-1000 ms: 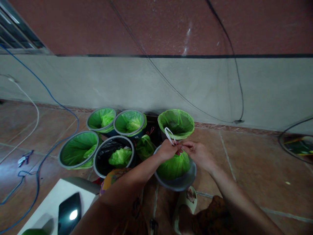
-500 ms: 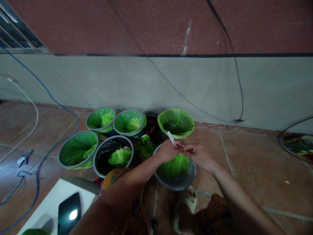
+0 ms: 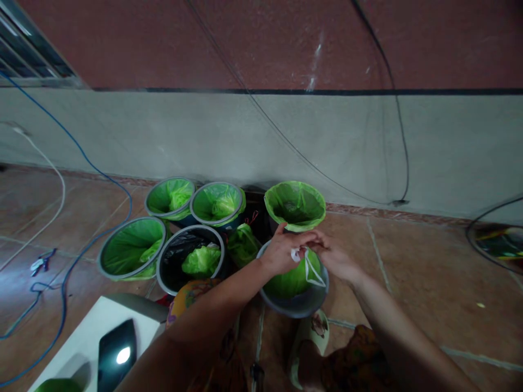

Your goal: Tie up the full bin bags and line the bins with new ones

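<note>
A green plastic bag [image 3: 287,280] with a gathered top sits inside a grey bin [image 3: 294,309] in front of my feet. My left hand [image 3: 284,251] is over the bag's neck with its thumb up, fingers closed around a white strip [image 3: 314,274]. The strip loops down over the bag's right side. Against the left fingertips is my right hand [image 3: 335,256], its fingers bent in at the bag's neck. What the right fingers pinch is hidden behind the overlapping hands.
Another lined bin [image 3: 294,188] stands behind, by the wall. Several bins with green liners, and a black-lined bin [image 3: 169,275], stand to the left. A phone [image 3: 116,351] lies on a white surface [image 3: 87,332]. A blue cable [image 3: 84,256] and keys [image 3: 43,262] lie on the floor.
The white strip, which stuck up above my left hand, now hangs in a loop over the bag's right side. My left thumb has lifted, and the hands have drawn closer and overlap.
</note>
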{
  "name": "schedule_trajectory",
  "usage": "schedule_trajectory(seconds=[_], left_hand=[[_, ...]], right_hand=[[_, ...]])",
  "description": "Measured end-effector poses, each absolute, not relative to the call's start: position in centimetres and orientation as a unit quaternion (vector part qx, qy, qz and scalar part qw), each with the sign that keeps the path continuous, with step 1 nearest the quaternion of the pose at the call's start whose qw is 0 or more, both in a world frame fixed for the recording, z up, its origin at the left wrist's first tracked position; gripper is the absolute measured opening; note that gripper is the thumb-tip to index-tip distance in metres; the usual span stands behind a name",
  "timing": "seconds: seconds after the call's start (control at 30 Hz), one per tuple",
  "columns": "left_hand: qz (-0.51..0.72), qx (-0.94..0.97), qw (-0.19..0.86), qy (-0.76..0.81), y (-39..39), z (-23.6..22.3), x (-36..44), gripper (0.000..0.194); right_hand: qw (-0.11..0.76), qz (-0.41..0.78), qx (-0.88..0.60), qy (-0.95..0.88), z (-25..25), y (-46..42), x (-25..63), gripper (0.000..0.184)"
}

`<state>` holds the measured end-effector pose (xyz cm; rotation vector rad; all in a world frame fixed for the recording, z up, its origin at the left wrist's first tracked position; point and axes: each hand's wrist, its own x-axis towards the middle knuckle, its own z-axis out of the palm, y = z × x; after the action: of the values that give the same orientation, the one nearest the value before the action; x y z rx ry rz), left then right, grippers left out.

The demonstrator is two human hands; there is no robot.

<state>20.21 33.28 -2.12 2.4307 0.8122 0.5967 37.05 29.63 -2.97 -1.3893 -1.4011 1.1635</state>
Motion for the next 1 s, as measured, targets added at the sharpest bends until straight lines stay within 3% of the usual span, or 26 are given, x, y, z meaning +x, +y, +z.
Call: schedule_trajectory(seconds=[0.13,0.27,0.43,0.6,0.77,1.0], left_hand=[[0.22,0.93,0.153,0.253,32.9,-2.6,20.1,0.041],[0.226,0.93,0.085,0.277,33.0,-2.8,19.9,0.038],[0.249,0.917,0.045,0.307,33.2,-2.5,19.7,0.029],[0.245,0.921,0.032,0.302,33.2,-2.4,19.9,0.028],[0.243,0.921,0.053,0.299,33.3,-2.6,20.1,0.03],[0.223,0.918,0.092,0.316,33.0,-2.9,20.3,0.023]], right_hand=[[0.388,0.458,-0.582,-0.548,-3.1,29.9,37.2,0.019],[0.35,0.537,-0.585,-0.496,-2.7,29.5,37.4,0.027],[0.348,0.602,-0.573,-0.434,-0.8,28.9,37.5,0.039],[0.332,0.621,-0.547,-0.452,-0.3,28.9,37.9,0.034],[0.345,0.551,-0.595,-0.473,-1.3,29.2,37.6,0.023],[0.317,0.309,-0.695,-0.567,-1.1,29.6,37.9,0.02]])
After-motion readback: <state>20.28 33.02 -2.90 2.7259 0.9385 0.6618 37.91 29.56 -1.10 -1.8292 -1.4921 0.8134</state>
